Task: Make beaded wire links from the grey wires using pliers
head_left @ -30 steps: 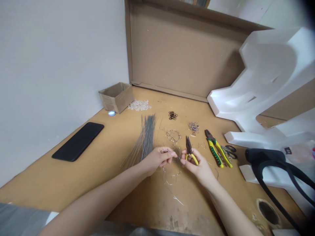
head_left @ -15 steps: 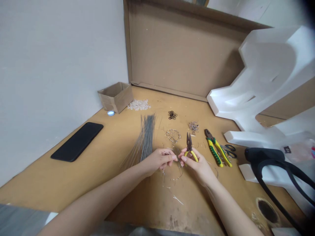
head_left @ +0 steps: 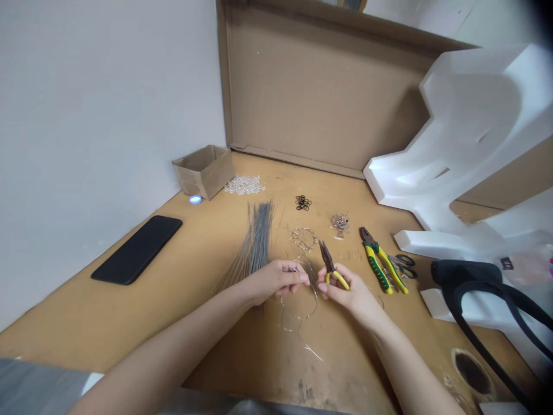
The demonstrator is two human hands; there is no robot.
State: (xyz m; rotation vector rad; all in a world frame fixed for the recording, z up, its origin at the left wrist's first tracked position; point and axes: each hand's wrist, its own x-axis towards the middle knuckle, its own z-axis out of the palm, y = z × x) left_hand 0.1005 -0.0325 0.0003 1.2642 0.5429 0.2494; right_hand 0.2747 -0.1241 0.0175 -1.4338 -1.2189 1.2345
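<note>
while our left hand (head_left: 290, 280) pinches a thin bent wire (head_left: 316, 293) above the table (head_left: 203, 242) and our right hand (head_left: 343, 289) keeps its grip closed round yellow-handled pliers (head_left: 328, 261), we judge the piece only partly shaped. some wire loops (head_left: 305, 238) already lie bent beyond our fingers, yet a thick bundle of straight wires (head_left: 260, 239) seems unworked, so much looks left. inside the open cardboard box (head_left: 211, 183) we cannot see; clear little pieces (head_left: 245, 184) lie heaped beside it.
</note>
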